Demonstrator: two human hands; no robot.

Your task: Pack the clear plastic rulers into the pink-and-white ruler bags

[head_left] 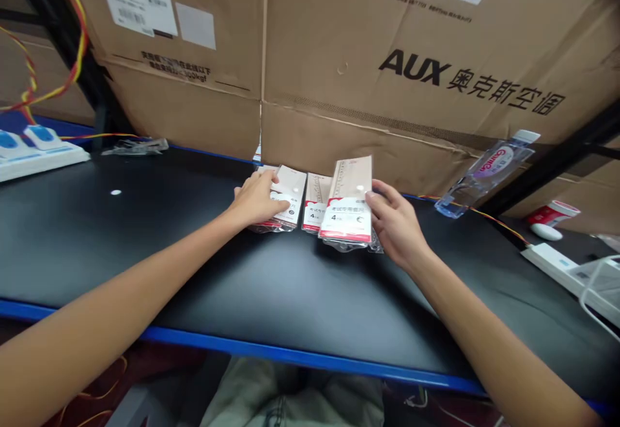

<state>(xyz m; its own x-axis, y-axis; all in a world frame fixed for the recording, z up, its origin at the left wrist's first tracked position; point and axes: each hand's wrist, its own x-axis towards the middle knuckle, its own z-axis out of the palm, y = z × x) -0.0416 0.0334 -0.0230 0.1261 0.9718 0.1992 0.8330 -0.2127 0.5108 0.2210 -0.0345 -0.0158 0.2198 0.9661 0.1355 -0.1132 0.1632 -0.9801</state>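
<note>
Power strip: a white power strip [41, 159] with blue switches is sitting at the far left of the black tabletop [116, 272], and red-and-yellow wires [77, 46] are running up behind it.
Plastic scrap: a clear plastic scrap [138, 147] is lying near the back edge, just right of the strip.
Left hand: the left hand [256, 199] is lying palm-down over the left packet [293, 191], its fingers loosely curved; I cannot tell whether it is gripping.
Packets: three ruler-set packets in clear sleeves are lying side by side mid-table against the cardboard cartons [411, 72]. The middle packet [316, 202] is sitting between the others, and the right packet [345, 199] is overlapping its right edge.
Right hand: the right hand [394, 223] is pinching the right packet's right edge, thumb on its face, fingers curled beneath.
Bottle: a clear plastic water bottle [487, 174] is lying tilted against the carton, well right of the hand.
Far right: a white computer mouse [545, 232] is sitting beside a red-and-white box [553, 214], with a second power strip [552, 265] lying in front of them.
</note>
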